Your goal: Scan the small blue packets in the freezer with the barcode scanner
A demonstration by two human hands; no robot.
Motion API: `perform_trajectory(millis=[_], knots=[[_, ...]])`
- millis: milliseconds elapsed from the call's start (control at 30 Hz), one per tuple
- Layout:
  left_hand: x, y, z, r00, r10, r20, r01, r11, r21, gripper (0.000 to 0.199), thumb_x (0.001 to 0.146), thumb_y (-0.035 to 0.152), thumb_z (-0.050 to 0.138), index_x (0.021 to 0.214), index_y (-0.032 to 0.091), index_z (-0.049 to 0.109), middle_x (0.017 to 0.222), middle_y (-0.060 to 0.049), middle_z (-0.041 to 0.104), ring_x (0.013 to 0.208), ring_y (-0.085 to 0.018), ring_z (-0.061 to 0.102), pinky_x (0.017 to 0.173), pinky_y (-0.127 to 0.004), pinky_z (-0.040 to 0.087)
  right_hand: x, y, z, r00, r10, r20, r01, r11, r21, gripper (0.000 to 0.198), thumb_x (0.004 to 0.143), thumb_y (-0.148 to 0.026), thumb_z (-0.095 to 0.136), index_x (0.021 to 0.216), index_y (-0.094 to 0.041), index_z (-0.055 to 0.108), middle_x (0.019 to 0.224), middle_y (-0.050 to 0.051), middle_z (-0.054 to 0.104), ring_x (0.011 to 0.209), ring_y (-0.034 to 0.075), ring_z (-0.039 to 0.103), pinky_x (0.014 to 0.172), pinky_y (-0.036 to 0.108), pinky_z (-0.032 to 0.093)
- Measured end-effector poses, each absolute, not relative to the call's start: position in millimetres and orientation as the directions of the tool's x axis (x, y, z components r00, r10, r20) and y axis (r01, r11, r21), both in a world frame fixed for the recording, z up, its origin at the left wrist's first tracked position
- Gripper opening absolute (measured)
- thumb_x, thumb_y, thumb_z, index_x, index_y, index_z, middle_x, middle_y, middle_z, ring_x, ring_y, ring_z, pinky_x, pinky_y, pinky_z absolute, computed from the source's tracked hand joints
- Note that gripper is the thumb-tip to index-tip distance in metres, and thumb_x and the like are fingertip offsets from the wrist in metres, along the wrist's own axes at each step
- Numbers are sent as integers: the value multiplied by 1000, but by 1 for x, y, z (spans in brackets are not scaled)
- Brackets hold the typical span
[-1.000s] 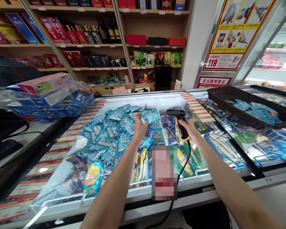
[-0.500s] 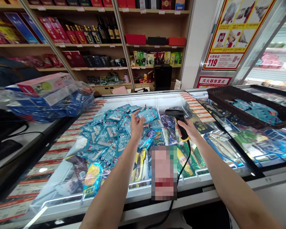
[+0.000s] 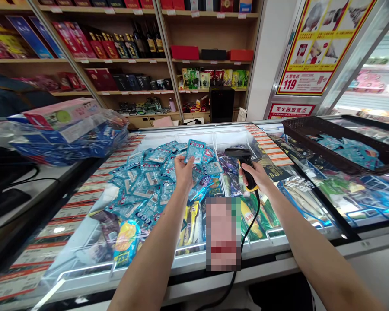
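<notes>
Between thumb and fingers, my left hand (image 3: 184, 172) pinches a blue packet (image 3: 195, 150), raised at the far right side of a heap. That heap of similar blue packets (image 3: 151, 178) lies on the glass top of a chest freezer (image 3: 68, 244). My right hand (image 3: 255, 176) is wrapped round the handle of a black and yellow barcode scanner (image 3: 243, 160). The scanner's head points left, toward the held packet, with a gap between them. Its black cable hangs down over the freezer's front edge.
On the right, a dark brown basket (image 3: 330, 160) contains more blue packets. Plastic-wrapped boxes (image 3: 71, 131) stand at the left. Shelves of goods (image 3: 126, 60) line the back wall. A pixelated patch covers part of the front middle.
My left hand has tilted the blue packet from lying sideways to standing nearly upright. My right hand and the scanner have stayed in place.
</notes>
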State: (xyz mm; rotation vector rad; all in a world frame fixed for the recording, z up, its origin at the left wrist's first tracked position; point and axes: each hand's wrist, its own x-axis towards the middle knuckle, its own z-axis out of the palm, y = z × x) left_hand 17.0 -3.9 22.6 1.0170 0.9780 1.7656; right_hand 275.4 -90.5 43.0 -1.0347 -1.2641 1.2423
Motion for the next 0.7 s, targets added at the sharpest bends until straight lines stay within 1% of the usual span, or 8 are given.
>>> perform_trajectory(millis=[67, 133, 167, 233, 300, 467, 600, 700], knots=[[17, -6, 24, -293, 930, 221, -339, -317, 886, 50, 65, 26, 72, 101, 25, 37, 92, 3, 54, 76, -9, 59, 69, -22, 50, 275, -91, 44, -95, 991, 92, -78, 85, -993, 41, 77, -57, 67, 80, -18, 56, 59, 0, 62, 39, 11, 51, 38, 24, 41], [17, -7, 25, -290, 934, 210, -342, -306, 888, 56, 63, 23, 73, 109, 26, 41, 95, 2, 54, 80, -10, 60, 73, -26, 52, 274, -92, 44, -92, 992, 87, -82, 79, -994, 41, 76, -57, 68, 80, -18, 56, 59, 0, 62, 40, 10, 52, 38, 24, 41], [17, -8, 25, -284, 936, 206, -328, -297, 897, 55, 63, 23, 72, 110, 25, 44, 96, 1, 55, 82, -11, 60, 74, -27, 53, 274, -92, 45, -89, 992, 84, -84, 76, -994, 42, 75, -58, 68, 81, -18, 56, 61, 0, 62, 40, 10, 52, 38, 24, 41], [17, -7, 25, -272, 942, 197, -293, -276, 915, 43, 66, 24, 70, 103, 22, 49, 97, -1, 57, 85, -12, 61, 77, -28, 54, 272, -93, 46, -72, 994, 83, -93, 77, -993, 43, 73, -58, 70, 83, -18, 56, 65, 0, 63, 40, 10, 51, 37, 24, 41], [18, -7, 24, -270, 942, 201, -286, -278, 917, 34, 69, 25, 68, 97, 22, 48, 100, -2, 58, 91, -14, 61, 82, -32, 55, 271, -94, 46, -62, 994, 90, -98, 84, -992, 44, 72, -58, 70, 85, -18, 56, 68, 0, 63, 40, 10, 51, 35, 24, 40], [18, -5, 22, -272, 934, 230, -339, -317, 886, 33, 78, 24, 63, 98, 26, 36, 118, -4, 56, 106, -14, 61, 92, -37, 54, 268, -96, 47, -132, 986, 106, -64, 98, -993, 41, 75, -57, 68, 82, -19, 56, 64, 0, 62, 39, 10, 52, 36, 24, 41], [18, -1, 18, -243, 949, 200, -335, -276, 901, 32, 79, 24, 61, 99, 27, 37, 119, -4, 58, 109, -16, 62, 94, -39, 53, 265, -100, 48, -242, 967, 84, -19, 82, -996, 38, 78, -56, 66, 80, -19, 56, 57, -1, 60, 40, 10, 52, 37, 23, 39], [18, 3, 14, -227, 955, 193, -328, -261, 908, 32, 77, 23, 62, 100, 27, 40, 120, -4, 59, 108, -17, 63, 94, -42, 53, 262, -103, 51, -296, 951, 86, -31, 81, -996, 37, 79, -54, 66, 87, -20, 57, 62, -1, 62, 41, 10, 51, 38, 23, 40]])
